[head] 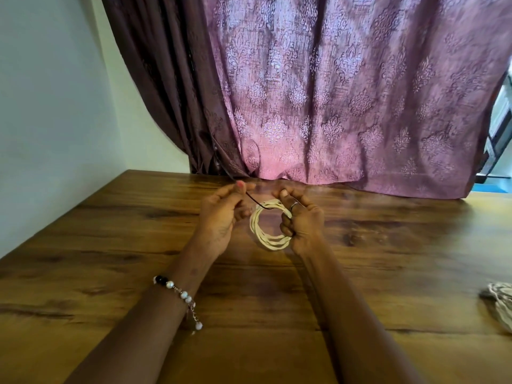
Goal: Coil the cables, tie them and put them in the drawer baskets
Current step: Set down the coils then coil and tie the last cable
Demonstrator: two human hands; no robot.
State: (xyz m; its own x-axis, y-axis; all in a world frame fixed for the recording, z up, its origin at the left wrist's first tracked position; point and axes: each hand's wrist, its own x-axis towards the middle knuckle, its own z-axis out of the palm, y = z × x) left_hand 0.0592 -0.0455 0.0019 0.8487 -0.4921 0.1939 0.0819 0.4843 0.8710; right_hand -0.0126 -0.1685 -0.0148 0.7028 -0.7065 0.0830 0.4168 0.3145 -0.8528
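A cream-white cable (pixel 265 234) is wound into a round coil of several loops and held above the wooden table (pixel 110 245). My right hand (pixel 302 220) grips the coil at its right side, fingers curled round the strands. My left hand (pixel 224 212) pinches one end of a thin dark tie (pixel 253 200) between thumb and finger. The tie runs from that hand down to the top of the coil. No drawer baskets are in view.
A purple patterned curtain (pixel 346 92) hangs behind the table's far edge. A pale wall (pixel 50 106) stands on the left. Another bundle of light cable (pixel 500 303) lies at the table's right edge, partly cut off.
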